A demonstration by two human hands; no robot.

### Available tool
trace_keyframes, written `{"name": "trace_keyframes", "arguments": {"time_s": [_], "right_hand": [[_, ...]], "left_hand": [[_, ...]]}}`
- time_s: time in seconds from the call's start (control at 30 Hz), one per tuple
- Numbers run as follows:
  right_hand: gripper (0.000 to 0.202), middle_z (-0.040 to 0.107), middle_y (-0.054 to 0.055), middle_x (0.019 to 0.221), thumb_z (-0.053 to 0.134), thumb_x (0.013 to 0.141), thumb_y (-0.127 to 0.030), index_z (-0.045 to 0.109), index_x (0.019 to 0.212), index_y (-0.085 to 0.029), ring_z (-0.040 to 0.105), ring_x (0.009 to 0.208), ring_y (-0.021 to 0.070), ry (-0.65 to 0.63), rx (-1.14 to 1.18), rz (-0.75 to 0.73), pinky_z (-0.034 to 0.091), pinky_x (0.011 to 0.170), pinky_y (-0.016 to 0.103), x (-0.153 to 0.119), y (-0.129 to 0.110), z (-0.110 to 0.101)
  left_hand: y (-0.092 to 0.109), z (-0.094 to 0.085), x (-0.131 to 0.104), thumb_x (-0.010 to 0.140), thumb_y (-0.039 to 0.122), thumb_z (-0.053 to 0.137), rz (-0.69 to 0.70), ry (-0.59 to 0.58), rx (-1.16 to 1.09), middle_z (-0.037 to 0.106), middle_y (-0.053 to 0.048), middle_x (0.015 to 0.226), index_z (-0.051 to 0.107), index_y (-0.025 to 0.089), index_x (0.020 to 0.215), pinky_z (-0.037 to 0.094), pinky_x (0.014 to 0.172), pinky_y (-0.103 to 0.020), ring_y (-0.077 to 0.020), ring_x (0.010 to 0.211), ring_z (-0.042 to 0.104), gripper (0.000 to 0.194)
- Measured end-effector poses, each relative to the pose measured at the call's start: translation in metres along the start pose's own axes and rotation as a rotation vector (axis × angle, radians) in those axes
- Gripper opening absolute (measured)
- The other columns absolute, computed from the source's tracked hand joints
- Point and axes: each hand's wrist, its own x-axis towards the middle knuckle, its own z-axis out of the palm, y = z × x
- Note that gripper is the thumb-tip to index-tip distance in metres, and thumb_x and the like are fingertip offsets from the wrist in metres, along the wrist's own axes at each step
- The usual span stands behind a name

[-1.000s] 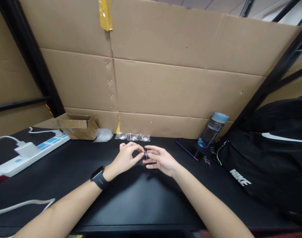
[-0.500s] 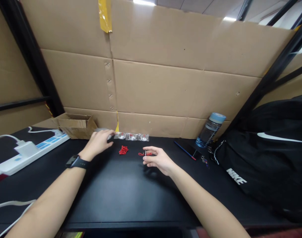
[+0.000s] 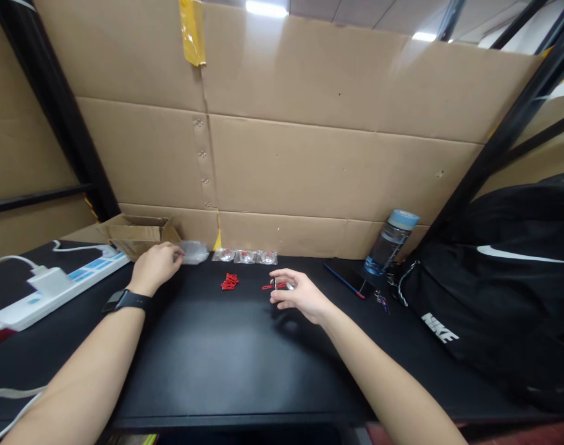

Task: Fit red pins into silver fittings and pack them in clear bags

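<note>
My left hand (image 3: 156, 267) is in front of the open cardboard box (image 3: 140, 233), its fingertips at the left edge of some clear plastic bags (image 3: 193, 252). Its fingers are curled together, and whatever they may hold is hidden. My right hand (image 3: 296, 293) grips a small shiny round item with a red cord (image 3: 267, 287) between thumb and fingers, just above the black table. Between the hands lies a bunch of red cords (image 3: 230, 282). Behind it, small clear packets (image 3: 246, 256) with shiny round items sit in a row.
A white power strip (image 3: 26, 307) with plugs and cables lies at the left. To the right are a phone (image 3: 349, 278), a water bottle (image 3: 389, 244), a keychain (image 3: 382, 301) and a large black bag (image 3: 508, 296). A cardboard wall (image 3: 282, 154) closes off the back.
My left hand has moved left, away from the packets and towards the cardboard box, uncovering the clear plastic bags. My right hand has stayed nearly in place with its item.
</note>
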Motion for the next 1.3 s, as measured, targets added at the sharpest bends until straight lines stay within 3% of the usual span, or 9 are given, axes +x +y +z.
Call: {"name": "trace_keyframes", "arguments": {"time_s": [0.13,0.23,0.4,0.53,0.77,0.87,1.0,1.13,1.3], "right_hand": [[0.056,0.062,0.009,0.120,0.088,0.067,-0.027,0.067,0.118,-0.024,0.073,0.076,0.0146,0.034,-0.024,-0.057,0.060,0.065,0.027,0.000,-0.008,-0.006],[0.055,0.066,0.009,0.113,0.087,0.067,-0.028,0.068,0.119,-0.022,0.072,0.074,0.0146,0.108,-0.031,-0.150,0.059,0.064,0.026,0.000,-0.018,-0.014],[0.062,0.069,0.007,0.099,0.088,0.066,-0.031,0.068,0.123,-0.018,0.071,0.075,0.0178,0.242,-0.070,-0.250,0.058,0.066,0.030,0.000,-0.029,-0.032],[0.059,0.069,0.006,0.101,0.085,0.069,-0.034,0.068,0.123,-0.018,0.072,0.087,0.0206,0.250,-0.202,-0.284,0.058,0.076,0.033,0.001,-0.028,-0.044],[0.050,0.071,0.006,0.106,0.080,0.072,-0.028,0.068,0.120,-0.021,0.069,0.086,0.0178,0.249,-0.588,-0.387,0.055,0.078,0.029,-0.002,-0.030,-0.050],[0.049,0.073,0.003,0.098,0.083,0.070,-0.028,0.070,0.117,-0.022,0.066,0.079,0.0157,0.066,-0.783,-0.363,0.052,0.073,0.026,-0.014,-0.040,-0.051],[0.031,0.071,-0.002,0.078,0.086,0.066,-0.026,0.074,0.095,-0.022,0.063,0.070,0.0147,-0.225,-1.066,-0.246,0.044,0.066,0.023,-0.029,-0.048,-0.048],[0.028,0.068,-0.001,0.075,0.089,0.062,-0.027,0.072,0.084,-0.023,0.062,0.072,0.0176,-0.161,-1.284,-0.161,0.037,0.060,0.024,-0.031,-0.040,-0.039],[0.035,0.069,0.002,0.080,0.090,0.062,-0.032,0.072,0.091,-0.024,0.062,0.077,0.0205,-0.126,-1.384,-0.136,0.036,0.060,0.024,-0.023,-0.026,-0.036]], "left_hand": [[0.027,-0.024,-0.003,0.087,0.036,0.051,0.037,0.215,0.045,0.071,-0.009,0.111,0.069,0.020,0.096,0.047,0.091,-0.038,-0.0292,0.103,0.065,0.025],[0.073,-0.035,-0.012,0.087,0.033,0.052,0.201,0.269,-0.148,0.072,-0.005,0.104,0.064,0.021,0.095,0.046,0.093,-0.035,-0.0238,0.097,0.066,0.018],[0.173,-0.018,-0.051,0.089,0.022,0.049,0.627,0.023,-0.229,0.069,-0.003,0.084,0.060,0.022,0.088,0.043,0.087,-0.036,-0.0202,0.081,0.063,0.012],[0.217,0.004,-0.082,0.097,0.018,0.041,0.828,-0.161,-0.215,0.068,-0.005,0.086,0.061,0.021,0.093,0.042,0.085,-0.036,-0.0194,0.080,0.062,0.021],[0.206,0.000,-0.087,0.096,0.038,0.060,0.954,-0.478,-0.396,0.063,-0.004,0.129,0.066,0.034,0.122,0.040,0.102,-0.035,-0.0227,0.116,0.061,0.027],[0.200,0.000,-0.086,0.094,0.046,0.063,0.939,-0.489,-0.392,0.056,-0.004,0.142,0.061,0.041,0.133,0.037,0.107,-0.040,-0.0282,0.127,0.054,0.039],[0.201,0.009,-0.092,0.092,0.053,0.063,0.861,-0.437,-0.319,0.051,-0.005,0.145,0.057,0.047,0.138,0.040,0.103,-0.048,-0.0346,0.127,0.049,0.047],[0.206,0.015,-0.099,0.095,0.055,0.057,0.822,-0.415,-0.253,0.049,-0.007,0.143,0.051,0.049,0.143,0.040,0.102,-0.053,-0.0364,0.127,0.046,0.049],[0.208,0.010,-0.098,0.097,0.052,0.055,0.840,-0.438,-0.233,0.048,-0.007,0.147,0.050,0.047,0.143,0.041,0.103,-0.053,-0.0361,0.131,0.046,0.047]]}}
